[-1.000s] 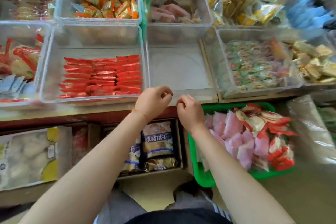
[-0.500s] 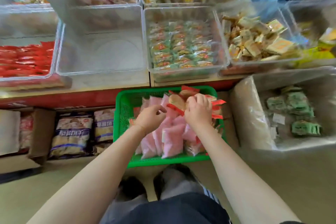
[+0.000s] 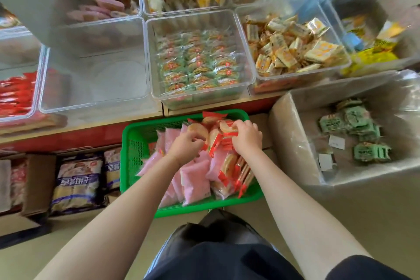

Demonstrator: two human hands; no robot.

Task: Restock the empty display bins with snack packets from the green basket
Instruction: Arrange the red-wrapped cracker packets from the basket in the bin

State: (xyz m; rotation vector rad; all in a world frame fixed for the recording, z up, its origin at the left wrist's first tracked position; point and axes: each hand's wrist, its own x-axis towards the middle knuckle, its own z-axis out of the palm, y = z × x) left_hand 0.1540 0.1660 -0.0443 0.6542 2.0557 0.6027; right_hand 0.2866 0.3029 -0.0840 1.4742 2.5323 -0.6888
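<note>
the green basket (image 3: 134,154) sits on the floor below the table, holding pink packets (image 3: 195,179) and red-edged packets (image 3: 227,166). both hands are in it: the right hand (image 3: 246,137) grips a red-edged packet, the left hand (image 3: 186,146) curls its fingers onto the pile. the clear bin (image 3: 95,79) above is bare.

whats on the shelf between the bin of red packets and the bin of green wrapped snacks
In the head view, one clear empty bin sits between the red packets and the green-wrapped snacks.
</note>
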